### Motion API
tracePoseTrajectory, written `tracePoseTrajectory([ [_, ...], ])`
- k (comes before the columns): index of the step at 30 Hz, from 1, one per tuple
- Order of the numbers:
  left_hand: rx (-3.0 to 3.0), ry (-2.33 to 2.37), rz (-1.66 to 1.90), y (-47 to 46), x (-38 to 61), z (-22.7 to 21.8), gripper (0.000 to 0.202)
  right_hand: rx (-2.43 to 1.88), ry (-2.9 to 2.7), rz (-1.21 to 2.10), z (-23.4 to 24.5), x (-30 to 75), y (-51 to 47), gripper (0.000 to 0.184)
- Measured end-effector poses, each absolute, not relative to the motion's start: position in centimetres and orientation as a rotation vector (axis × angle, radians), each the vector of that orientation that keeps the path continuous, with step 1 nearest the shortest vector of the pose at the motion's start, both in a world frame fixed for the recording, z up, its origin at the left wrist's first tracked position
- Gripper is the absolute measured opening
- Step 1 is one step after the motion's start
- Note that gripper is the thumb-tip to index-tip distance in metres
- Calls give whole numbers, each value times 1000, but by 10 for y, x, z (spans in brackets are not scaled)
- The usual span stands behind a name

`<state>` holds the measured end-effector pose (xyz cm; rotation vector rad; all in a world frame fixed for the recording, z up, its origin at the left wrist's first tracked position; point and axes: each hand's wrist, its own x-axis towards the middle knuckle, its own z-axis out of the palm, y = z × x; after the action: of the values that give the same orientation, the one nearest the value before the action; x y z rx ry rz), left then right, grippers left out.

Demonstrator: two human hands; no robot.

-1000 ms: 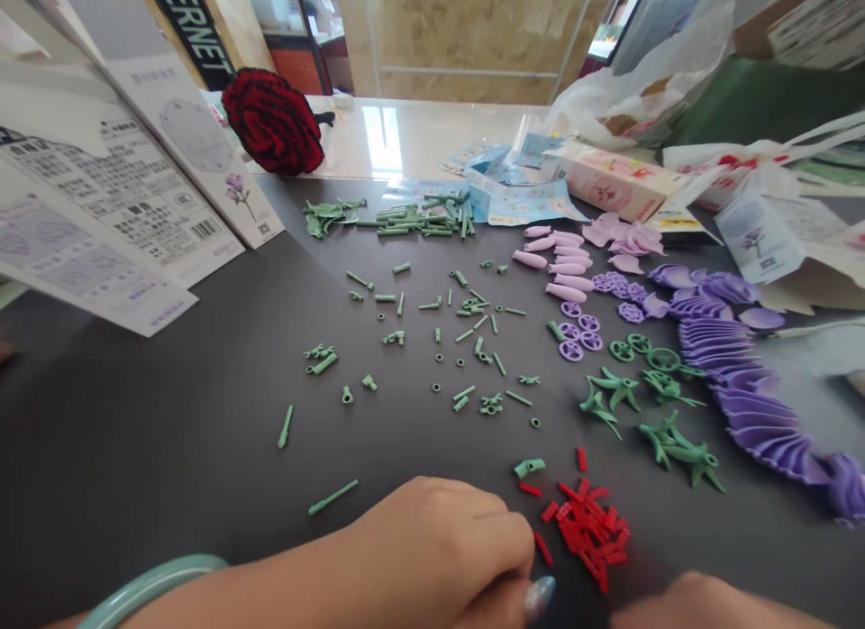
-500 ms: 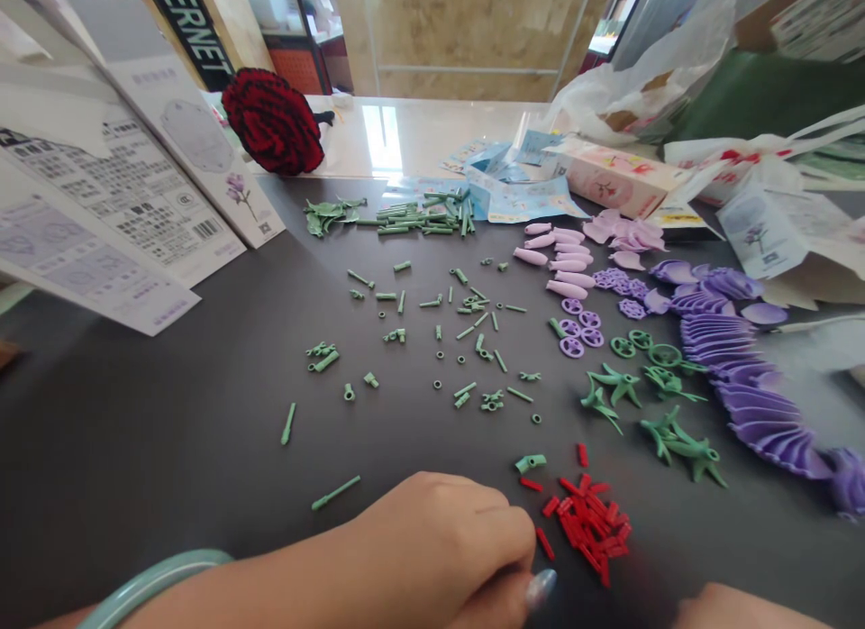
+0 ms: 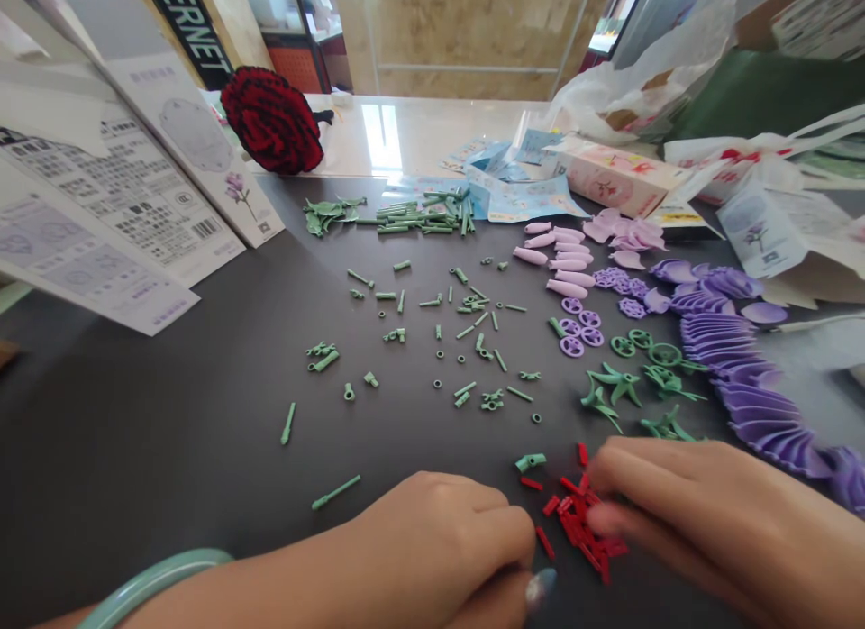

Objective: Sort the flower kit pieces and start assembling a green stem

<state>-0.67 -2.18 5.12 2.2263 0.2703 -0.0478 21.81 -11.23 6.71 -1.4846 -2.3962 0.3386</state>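
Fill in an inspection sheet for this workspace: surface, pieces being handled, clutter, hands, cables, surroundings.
Surface: dark tabletop, bearing parts largely grouped by colour.
Pieces being handled: red pieces piled by the right hand, a few lying loose.
Other parts: small green pieces scattered mid-table; purple parts at right.
Clutter: blue printed sheets, pink box, plastic bags; white printed cardboard at left.
Left hand: curled; contents hidden.
Right hand: at the red pile, blurred; grip cannot be told.
Cables: nothing seen.
Surroundings: red-and-black flower-like item on a pale glossy counter.
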Motion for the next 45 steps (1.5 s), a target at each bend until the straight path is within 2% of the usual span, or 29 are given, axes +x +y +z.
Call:
tracePoseTrajectory([
  [3,2241,281,-54,-22,-8,51,23,-1357,-2576,-60,70,208,-94,45],
  [5,2254,277,-52,-22,-9,51,21,-1337,-2626,-219,66,205,-89,38],
  [7,2270,279,-46,-23,-10,51,20,-1334,-2671,-321,59,202,-87,28],
  [12,2281,279,-40,-23,-11,51,20,-1351,-2715,-361,51,199,-83,22],
  [15,2260,277,-43,-23,-11,52,21,-1367,-2664,-145,56,202,-81,17],
  [17,2253,276,-49,-22,-11,52,22,-1419,-2556,114,63,205,-83,26],
  [19,2248,275,-54,-22,-11,52,21,-1516,-2404,468,69,209,-88,32],
  [24,2243,258,-31,-21,-10,51,19,-1635,-1815,1485,74,216,-104,29],
  [27,2222,253,-28,-22,-10,51,20,-1444,-1314,2032,71,213,-106,48],
  [29,2206,248,-30,-22,-10,51,22,-1264,-1087,2236,67,210,-107,49],
  [35,2196,255,-30,-21,-9,51,22,-1089,-903,2252,59,202,-112,41],
  [42,2216,252,-43,-20,-9,51,21,-1228,-1057,2172,57,209,-113,56],
  [45,2188,253,-57,-19,-9,51,21,-1386,-1375,1943,58,213,-115,62],
])
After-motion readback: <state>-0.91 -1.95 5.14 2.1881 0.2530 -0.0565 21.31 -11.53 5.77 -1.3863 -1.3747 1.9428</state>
